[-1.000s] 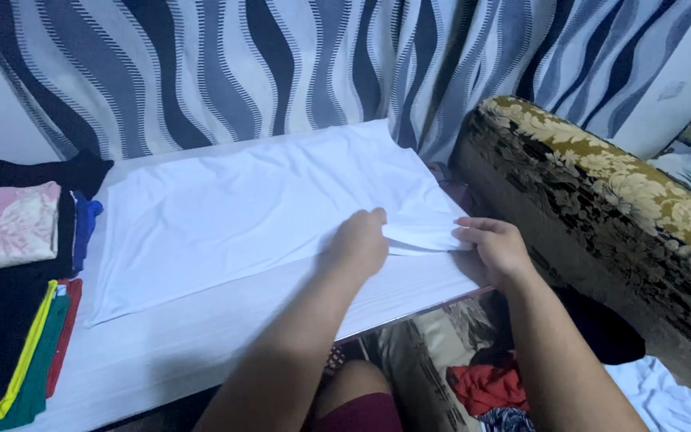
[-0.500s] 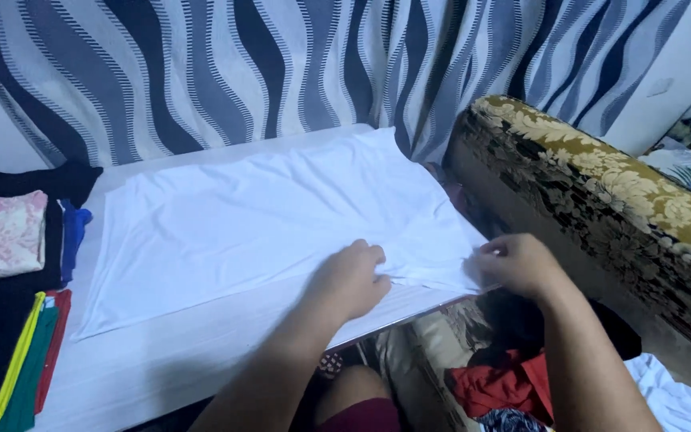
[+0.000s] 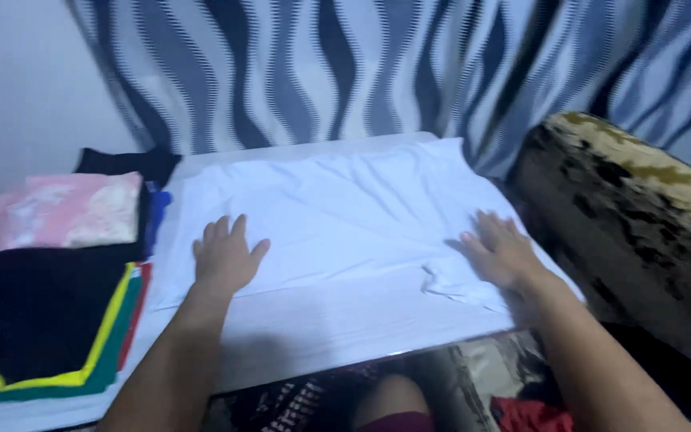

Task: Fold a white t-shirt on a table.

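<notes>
A white garment [image 3: 337,216] lies spread flat on a white board [image 3: 321,328] in front of me. My left hand [image 3: 224,256] rests flat, fingers apart, on the garment's near left part. My right hand [image 3: 501,252] lies flat with spread fingers on the garment's near right part, beside a small crumpled fold [image 3: 449,284]. Neither hand holds anything.
Folded clothes are stacked at the left: a pink piece [image 3: 57,212], black ones [image 3: 33,312], yellow and green edges [image 3: 105,352]. A striped blue-and-white curtain [image 3: 377,72] hangs behind. A patterned sofa arm [image 3: 633,208] stands at the right. Red cloth [image 3: 529,416] lies below.
My left hand has slid from the garment's near right corner over to its left side. My right hand let go of the pinched fabric and now lies flat.
</notes>
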